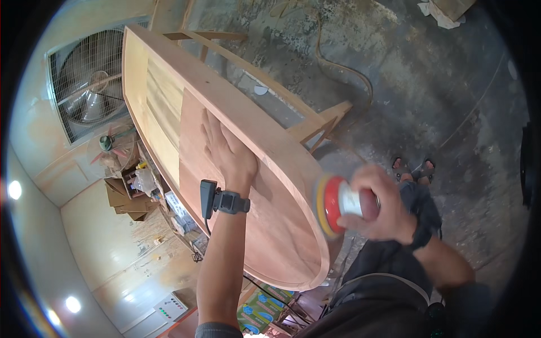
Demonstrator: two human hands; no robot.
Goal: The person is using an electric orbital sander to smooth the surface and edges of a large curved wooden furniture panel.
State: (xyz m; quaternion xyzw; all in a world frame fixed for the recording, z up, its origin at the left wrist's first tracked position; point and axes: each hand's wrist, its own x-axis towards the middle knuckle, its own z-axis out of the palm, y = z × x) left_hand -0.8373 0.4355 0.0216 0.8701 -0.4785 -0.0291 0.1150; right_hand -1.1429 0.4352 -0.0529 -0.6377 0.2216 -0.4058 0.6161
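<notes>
A long wooden panel [270,236] with a raised rim and a rounded near end slants across the view, its far part paler yellow than the reddish near part. My left hand [230,158] lies flat on its inner face, fingers stretched toward the far end and holding nothing. On that wrist is a black strap device [226,201] with a cable. My right hand [386,208] wraps round a red and silver sander [333,204], slightly blurred. Its yellow pad faces the outer side of the rounded rim; whether it touches the wood I cannot tell.
A wooden trestle [313,121] stands beside the panel, over a stained concrete floor [439,84] with a hose [360,76]. A large caged wall fan [90,79], a smaller fan [110,146], cardboard [121,197] and a green patterned box [260,308] are on the left.
</notes>
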